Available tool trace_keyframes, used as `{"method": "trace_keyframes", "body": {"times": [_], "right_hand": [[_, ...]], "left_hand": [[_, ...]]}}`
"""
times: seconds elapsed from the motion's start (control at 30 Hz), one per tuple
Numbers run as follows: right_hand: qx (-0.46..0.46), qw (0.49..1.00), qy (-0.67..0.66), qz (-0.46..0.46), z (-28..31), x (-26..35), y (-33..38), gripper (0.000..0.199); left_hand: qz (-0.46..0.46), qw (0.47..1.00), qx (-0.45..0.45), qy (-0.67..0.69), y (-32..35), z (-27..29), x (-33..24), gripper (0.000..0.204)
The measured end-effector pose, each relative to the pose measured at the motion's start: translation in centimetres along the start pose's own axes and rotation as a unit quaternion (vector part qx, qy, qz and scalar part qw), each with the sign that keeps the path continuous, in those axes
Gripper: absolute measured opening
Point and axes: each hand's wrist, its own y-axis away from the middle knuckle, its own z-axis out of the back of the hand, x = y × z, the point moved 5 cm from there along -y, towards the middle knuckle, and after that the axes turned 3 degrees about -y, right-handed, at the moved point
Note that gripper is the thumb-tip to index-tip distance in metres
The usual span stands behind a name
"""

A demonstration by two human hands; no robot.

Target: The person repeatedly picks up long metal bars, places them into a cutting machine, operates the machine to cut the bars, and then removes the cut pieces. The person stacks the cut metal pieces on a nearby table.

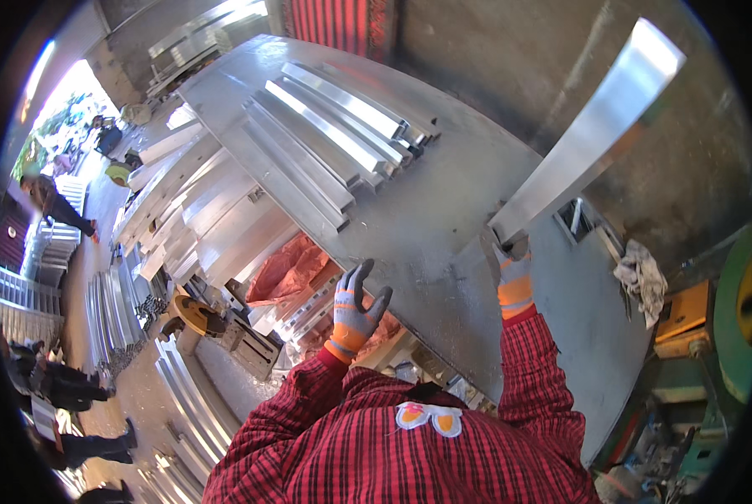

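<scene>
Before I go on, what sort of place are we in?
Probably a metalworking shop: the right hand holds a shiny metal tube, similar metal lengths lie on the table, and green machinery stands at right.

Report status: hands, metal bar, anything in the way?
Right hand holds metal bar by one end. Left hand empty, fingers apart. Other bars lie on the table, apart from both hands.

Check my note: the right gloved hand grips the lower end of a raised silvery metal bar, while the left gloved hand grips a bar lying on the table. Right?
Not quite: in the head view, the left gloved hand is open, apart from the metal bars on the table. The right gloved hand does grip the raised bar at its lower end.
</scene>
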Motion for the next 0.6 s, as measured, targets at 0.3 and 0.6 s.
{"method": "trace_keyframes", "body": {"times": [0.3, 0.6], "right_hand": [[-0.085, 0.995, 0.056, -0.024, -4.2, -0.3, 10.7, 0.048], [-0.058, 0.911, 0.234, -0.333, 4.7, 1.6, 23.2, 0.034]], "left_hand": [[-0.159, 0.966, 0.170, -0.110, -2.1, -5.4, -7.0, 0.083], [-0.181, 0.856, 0.400, -0.273, -0.4, -13.8, -5.3, 0.072]]}}
